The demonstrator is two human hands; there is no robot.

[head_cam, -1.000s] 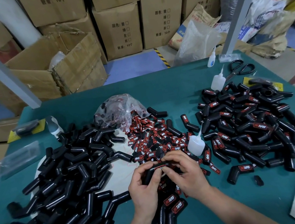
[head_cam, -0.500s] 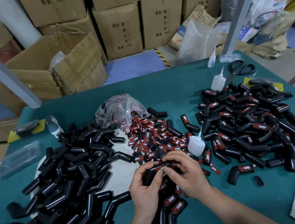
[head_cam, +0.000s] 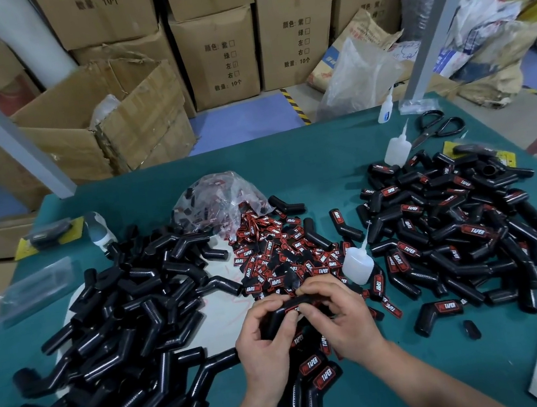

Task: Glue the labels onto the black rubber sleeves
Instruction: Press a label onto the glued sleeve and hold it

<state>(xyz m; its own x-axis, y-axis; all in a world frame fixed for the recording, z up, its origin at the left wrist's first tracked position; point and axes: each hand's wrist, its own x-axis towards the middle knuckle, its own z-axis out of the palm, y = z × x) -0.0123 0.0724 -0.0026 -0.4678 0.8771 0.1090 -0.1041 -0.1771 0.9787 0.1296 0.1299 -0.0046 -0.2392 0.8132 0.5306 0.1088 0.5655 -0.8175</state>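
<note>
Seen from the head camera, a worker's left hand [head_cam: 266, 345] and right hand [head_cam: 341, 317] both grip one bent black rubber sleeve [head_cam: 303, 301] low over the green table [head_cam: 307, 170], pressing a red label [head_cam: 290, 310] onto it. Labelled sleeves [head_cam: 463, 227] are heaped at right and bare sleeves [head_cam: 121, 320] at left, so the job looks roughly half done. Loose labels [head_cam: 285, 256] and a glue bottle [head_cam: 357, 265] crowd just beyond the hands.

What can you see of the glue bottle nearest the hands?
The glue bottle is small, translucent white plastic, with a thin pointed nozzle leaning up and right. It stands at the right edge of the label pile, labelled sleeves beside it, just beyond the right hand, which seems not to touch it.
</note>
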